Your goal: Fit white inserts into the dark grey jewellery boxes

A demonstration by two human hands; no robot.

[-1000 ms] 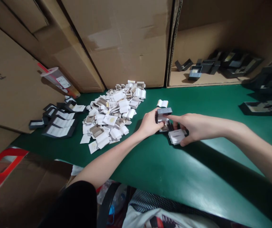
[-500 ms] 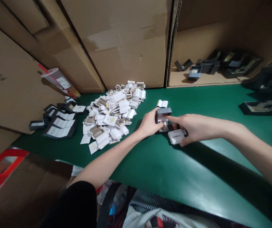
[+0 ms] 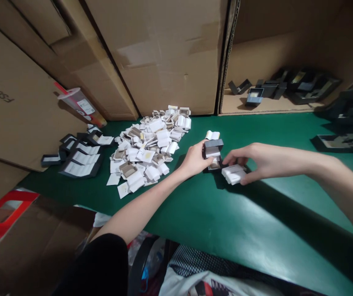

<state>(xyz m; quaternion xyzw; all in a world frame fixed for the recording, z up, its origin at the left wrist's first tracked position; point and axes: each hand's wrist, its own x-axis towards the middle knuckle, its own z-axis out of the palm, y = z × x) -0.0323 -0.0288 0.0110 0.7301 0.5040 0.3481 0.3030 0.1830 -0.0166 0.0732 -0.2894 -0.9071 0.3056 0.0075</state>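
Observation:
My left hand (image 3: pixel 195 159) is closed around a small black hinged box (image 3: pixel 213 144), which stands on the green table with its lid raised and white lining showing inside. Just right of it, my right hand (image 3: pixel 254 159) grips a few folded white card inserts (image 3: pixel 233 175) between thumb and fingers, low over the tabletop. Some of its fingertips are hidden behind the inserts. One loose white insert (image 3: pixel 212 135) lies behind the black box. To the left is a heap of white card inserts (image 3: pixel 145 155), some showing grey-brown undersides.
Several black boxes with white lining (image 3: pixel 82 158) stand at the left beside a cup with a red straw (image 3: pixel 79 105). An open carton (image 3: pixel 231 109) at back right holds dark boxes. More dark boxes (image 3: pixel 333 142) sit far right. Cardboard walls rise behind the table.
My right index finger has come out of the black box, and the right hand has shifted slightly right with the white inserts. My left hand keeps its hold on the box.

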